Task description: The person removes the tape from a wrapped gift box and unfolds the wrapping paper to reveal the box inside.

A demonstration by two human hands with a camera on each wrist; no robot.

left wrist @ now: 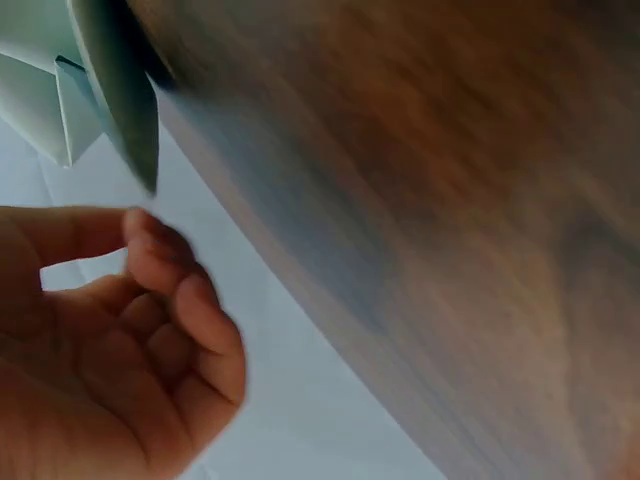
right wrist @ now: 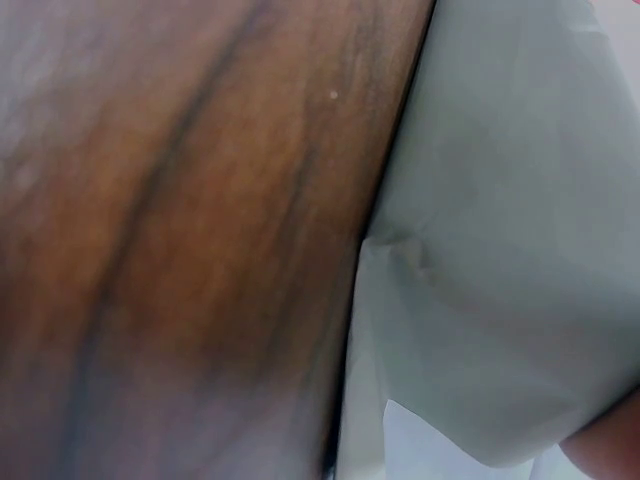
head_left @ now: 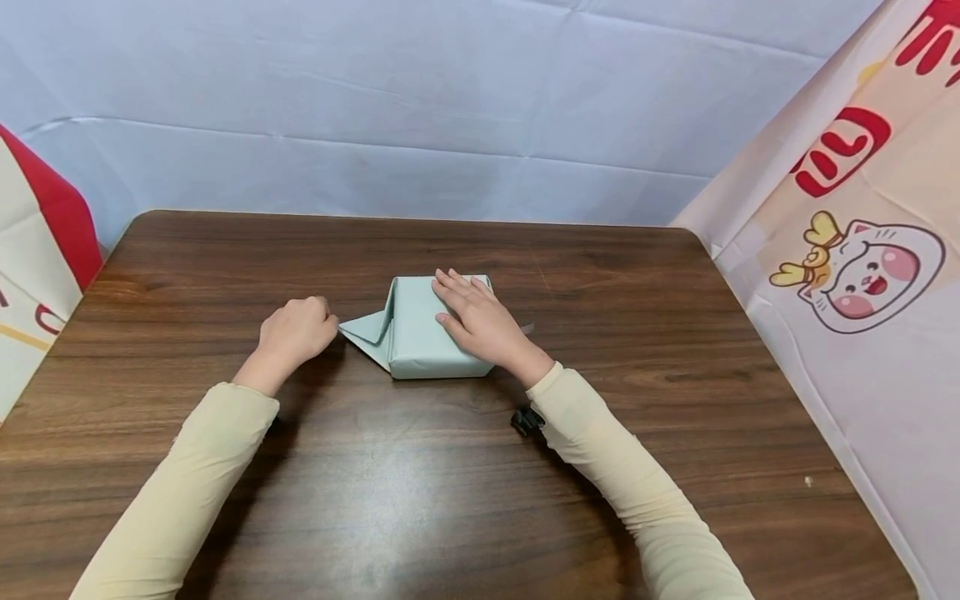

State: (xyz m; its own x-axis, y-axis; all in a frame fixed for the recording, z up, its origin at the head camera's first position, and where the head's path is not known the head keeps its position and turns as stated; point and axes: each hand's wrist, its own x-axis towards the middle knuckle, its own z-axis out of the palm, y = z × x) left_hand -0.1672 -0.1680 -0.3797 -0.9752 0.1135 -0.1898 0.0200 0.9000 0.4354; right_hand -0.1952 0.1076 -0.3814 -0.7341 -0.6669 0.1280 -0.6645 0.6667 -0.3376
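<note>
A box wrapped in pale green paper (head_left: 427,329) lies on the dark wooden table. Its left end has a folded, pointed paper flap (head_left: 367,329) sticking out to the left. Flat on the box top, toward its right side, rests my right hand (head_left: 480,321) with fingers extended. My left hand (head_left: 298,329) is at the flap's tip, fingers curled and thumb against the index finger. In the left wrist view a small gap separates those fingertips from the flap (left wrist: 125,110), and nothing shows between them. The right wrist view has the box's creased wrapping (right wrist: 500,220) up close.
A small translucent strip (head_left: 527,327) sticks out at the box's right side. Near the right wrist is a black device (head_left: 527,421). Beyond the table (head_left: 420,500) hangs a pale cloth (head_left: 375,108); a printed banner (head_left: 862,250) is at the right.
</note>
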